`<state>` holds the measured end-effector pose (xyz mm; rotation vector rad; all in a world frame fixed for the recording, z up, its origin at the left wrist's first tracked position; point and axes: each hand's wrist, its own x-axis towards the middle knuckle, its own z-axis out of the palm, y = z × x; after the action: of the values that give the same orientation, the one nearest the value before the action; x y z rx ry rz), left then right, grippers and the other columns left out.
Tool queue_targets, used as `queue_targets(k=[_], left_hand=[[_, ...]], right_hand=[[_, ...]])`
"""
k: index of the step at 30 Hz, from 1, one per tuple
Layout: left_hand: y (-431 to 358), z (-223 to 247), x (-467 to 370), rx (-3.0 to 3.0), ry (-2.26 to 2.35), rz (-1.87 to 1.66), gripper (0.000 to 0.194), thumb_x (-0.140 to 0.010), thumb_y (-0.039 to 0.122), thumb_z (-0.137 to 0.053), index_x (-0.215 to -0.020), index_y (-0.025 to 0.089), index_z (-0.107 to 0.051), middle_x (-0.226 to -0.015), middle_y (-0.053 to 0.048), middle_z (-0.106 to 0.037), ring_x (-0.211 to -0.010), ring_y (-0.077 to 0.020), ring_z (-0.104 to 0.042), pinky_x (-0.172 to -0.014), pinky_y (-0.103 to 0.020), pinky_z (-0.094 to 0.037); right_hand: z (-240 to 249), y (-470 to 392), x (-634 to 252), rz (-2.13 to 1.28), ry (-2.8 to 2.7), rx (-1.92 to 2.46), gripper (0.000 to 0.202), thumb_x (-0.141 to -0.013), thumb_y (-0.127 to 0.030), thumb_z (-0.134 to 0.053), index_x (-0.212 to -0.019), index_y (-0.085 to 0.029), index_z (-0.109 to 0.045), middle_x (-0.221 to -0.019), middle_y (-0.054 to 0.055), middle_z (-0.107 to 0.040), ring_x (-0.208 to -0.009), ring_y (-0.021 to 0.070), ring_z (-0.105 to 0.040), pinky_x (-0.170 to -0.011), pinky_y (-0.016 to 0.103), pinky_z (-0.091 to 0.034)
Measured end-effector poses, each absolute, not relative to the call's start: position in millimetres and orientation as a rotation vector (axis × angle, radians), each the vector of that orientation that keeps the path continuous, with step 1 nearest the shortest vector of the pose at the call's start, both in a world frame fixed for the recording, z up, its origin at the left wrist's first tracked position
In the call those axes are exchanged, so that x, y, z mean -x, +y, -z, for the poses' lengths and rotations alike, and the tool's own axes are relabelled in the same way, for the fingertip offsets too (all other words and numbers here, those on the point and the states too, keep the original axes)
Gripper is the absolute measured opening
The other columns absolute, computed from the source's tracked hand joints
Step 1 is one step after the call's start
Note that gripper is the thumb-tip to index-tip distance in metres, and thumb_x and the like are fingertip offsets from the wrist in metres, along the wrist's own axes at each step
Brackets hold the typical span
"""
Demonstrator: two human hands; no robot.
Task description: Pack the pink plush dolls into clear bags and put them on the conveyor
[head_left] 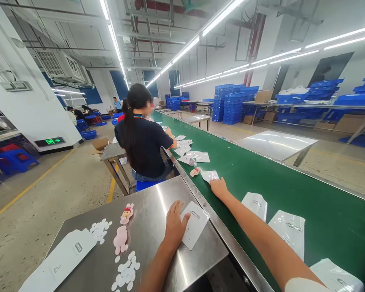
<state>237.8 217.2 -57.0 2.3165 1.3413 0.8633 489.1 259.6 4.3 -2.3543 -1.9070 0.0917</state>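
Note:
My left hand [174, 223] rests on the steel table [152, 243], its thumb on a white printed bag [196, 225] and its fingers beside it. Over the green belt [231, 174] reaches my right hand [219, 187], its fingertips closed on a white bag [210, 175]. Just beyond that bag lies a small pink figure [195, 172]. Two pink figures, one face up [127, 213] and one face down [121, 239], sit on the table. White round discs [126, 271] lie in two heaps near a stack of white bags [61, 259].
A person in a dark shirt [142, 142] sits ahead at the belt's left edge, near more white bags [197, 155]. Other white bags [288, 229] lie on the belt under and beside my right arm. Blue crates [232, 105] stand stacked beyond the belt.

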Motion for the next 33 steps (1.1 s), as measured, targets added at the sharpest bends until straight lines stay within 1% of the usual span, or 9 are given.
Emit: queue_targets(k=[5, 7, 10, 12, 14, 18, 22, 27, 33], left_hand=[[225, 3, -259, -2.465, 0.998, -0.874, 0.075, -0.074, 0.023, -0.058, -0.140, 0.018, -0.022, -0.149, -0.008, -0.019, -0.137, -0.0242, -0.012, -0.110, -0.042, -0.016], [223, -19, -267, -2.480, 0.791, -0.817, 0.081, -0.070, 0.025, -0.062, -0.140, 0.021, -0.022, -0.146, -0.008, -0.028, -0.134, -0.0273, -0.022, -0.107, -0.043, -0.019], [218, -36, -271, -2.299, 0.630, -0.621, 0.053, -0.073, 0.025, -0.057, -0.125, 0.027, -0.049, -0.110, -0.003, -0.065, -0.101, -0.0248, -0.057, -0.089, -0.036, -0.039], [215, -35, -266, -2.091, 0.670, -0.537, 0.026, -0.077, 0.027, -0.052, -0.098, 0.025, -0.067, -0.080, 0.000, -0.069, -0.077, -0.0203, -0.061, -0.072, -0.030, -0.043], [214, -31, -258, -1.942, 0.722, -0.507, 0.021, -0.077, 0.031, -0.052, -0.079, 0.019, -0.070, -0.066, 0.001, -0.064, -0.067, -0.0177, -0.058, -0.062, -0.026, -0.042], [215, -22, -239, -1.707, 0.667, -0.448, 0.029, -0.069, 0.037, -0.065, -0.089, 0.016, -0.067, -0.076, -0.001, -0.067, -0.069, -0.0174, -0.060, -0.060, -0.024, -0.043], [219, -8, -234, -1.280, 0.699, -0.606, 0.045, -0.073, 0.051, -0.060, -0.098, 0.013, -0.065, -0.081, -0.007, -0.069, -0.073, -0.0194, -0.062, -0.069, -0.029, -0.046], [217, 15, -239, -1.050, 0.799, -0.810, 0.060, -0.063, 0.060, -0.064, -0.096, 0.010, -0.066, -0.078, -0.010, -0.068, -0.071, -0.0214, -0.063, -0.071, -0.034, -0.047], [213, 20, -239, -1.095, 0.833, -0.973, 0.049, -0.056, 0.052, -0.074, -0.078, 0.009, -0.064, -0.070, -0.005, -0.065, -0.064, -0.0166, -0.058, -0.062, -0.026, -0.044]], right_hand=[[-45, 203, -482, -0.098, -2.185, 2.097, 0.039, -0.092, -0.042, -0.031, -0.087, -0.019, -0.062, -0.086, 0.009, -0.065, -0.080, 0.0219, -0.059, -0.069, 0.030, -0.039], [-67, 177, -475, -0.201, -2.348, 1.876, 0.041, -0.090, -0.047, -0.033, -0.079, -0.020, -0.062, -0.073, 0.005, -0.063, -0.069, 0.0190, -0.058, -0.062, 0.027, -0.037], [-93, 148, -467, -0.521, -2.418, 1.560, 0.034, -0.085, -0.050, -0.044, -0.092, -0.023, -0.063, -0.069, 0.001, -0.062, -0.061, 0.0158, -0.055, -0.058, 0.025, -0.035], [-100, 142, -465, -0.677, -2.319, 1.504, 0.045, -0.076, -0.052, -0.057, -0.112, -0.025, -0.055, -0.081, 0.000, -0.064, -0.066, 0.0155, -0.056, -0.060, 0.024, -0.037], [-96, 146, -462, -0.700, -2.260, 1.461, 0.047, -0.073, -0.048, -0.061, -0.112, -0.023, -0.055, -0.086, 0.000, -0.064, -0.070, 0.0149, -0.055, -0.062, 0.023, -0.038], [-71, 180, -448, -0.684, -2.296, 1.285, 0.029, -0.084, -0.041, -0.048, -0.078, -0.018, -0.064, -0.070, -0.001, -0.060, -0.064, 0.0114, -0.051, -0.059, 0.022, -0.036], [-52, 234, -452, -0.883, -1.949, 1.525, 0.035, -0.074, -0.051, -0.058, -0.082, -0.018, -0.064, -0.072, -0.001, -0.062, -0.066, 0.0127, -0.056, -0.059, 0.021, -0.041], [-35, 285, -490, -0.770, -1.442, 1.895, 0.048, -0.085, -0.054, -0.034, -0.079, -0.015, -0.059, -0.057, 0.005, -0.058, -0.053, 0.0158, -0.056, -0.054, 0.027, -0.043], [-23, 287, -481, -0.740, -1.448, 1.751, 0.034, -0.077, -0.049, -0.049, -0.064, -0.018, -0.049, -0.048, -0.001, -0.051, -0.046, 0.0119, -0.049, -0.053, 0.025, -0.043]])
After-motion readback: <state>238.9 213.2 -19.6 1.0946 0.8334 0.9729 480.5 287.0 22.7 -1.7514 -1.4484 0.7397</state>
